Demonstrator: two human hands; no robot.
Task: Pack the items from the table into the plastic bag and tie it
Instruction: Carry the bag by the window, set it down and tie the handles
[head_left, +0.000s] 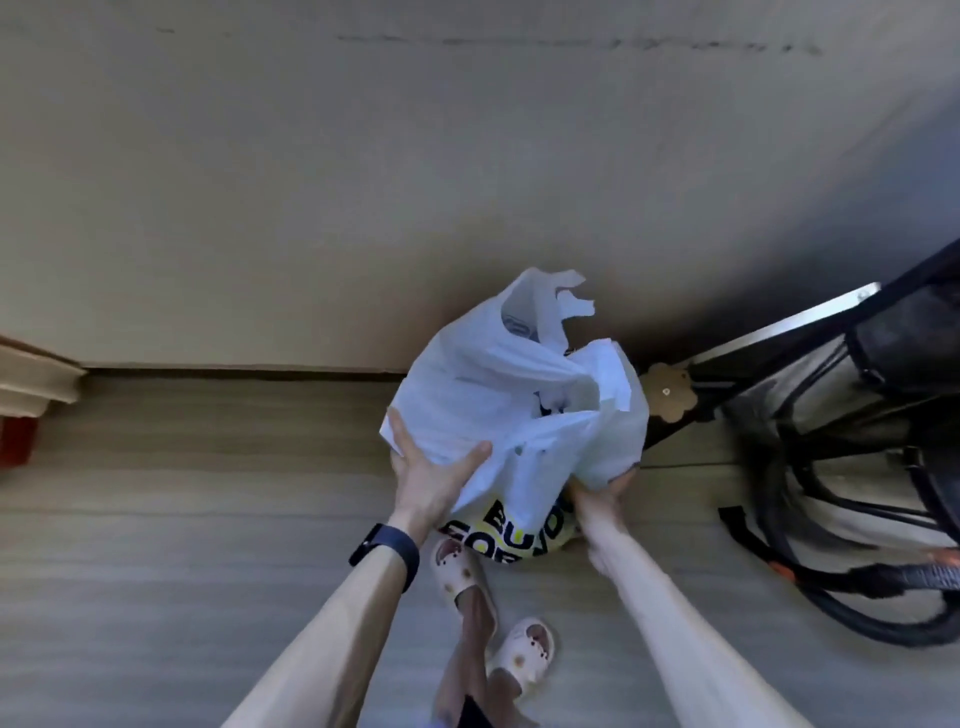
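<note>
A white plastic bag (498, 395) with black and yellow lettering hangs in front of me, above the floor. Its mouth gapes at the top and its handle loops stick up. My left hand (431, 478), with a dark watch on the wrist, holds the bag's left side, thumb pressed across the plastic. My right hand (605, 491) grips the bag's lower right from beneath, its fingers mostly hidden by the plastic. What is inside the bag cannot be seen.
A plain wall (363, 182) stands straight ahead, meeting the wooden floor (208, 493). A black frame with cables and straps (852, 457) fills the right side. A white ledge (31, 379) juts in at far left. My feet in pale slippers (488, 608) are below the bag.
</note>
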